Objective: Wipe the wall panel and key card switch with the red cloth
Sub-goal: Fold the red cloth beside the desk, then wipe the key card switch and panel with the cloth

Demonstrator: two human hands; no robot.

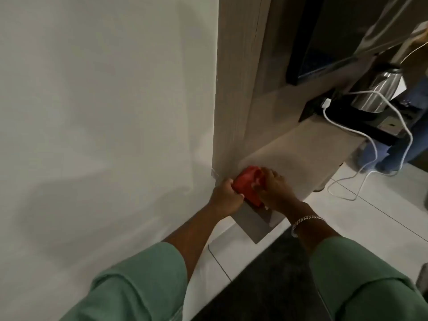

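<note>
Both of my hands hold the red cloth (pixel 247 185), bunched up over the near corner of a wooden desk (pixel 301 149). My left hand (pixel 225 196) grips the cloth's left side and my right hand (pixel 274 189) grips its right side, a silver bracelet on that wrist. A tall wood-grain wall panel (pixel 234 89) rises just behind the cloth, next to the plain white wall (pixel 104 100). No key card switch shows in this view.
A steel kettle (pixel 379 91) stands on a black tray (pixel 361 119) at the desk's far end, with a white cable (pixel 368 144) trailing to the tiled floor. A dark framed screen (pixel 308 42) hangs above. Another person's jeans (pixel 416 126) are at the far right. A dark mat (pixel 266 286) lies underfoot.
</note>
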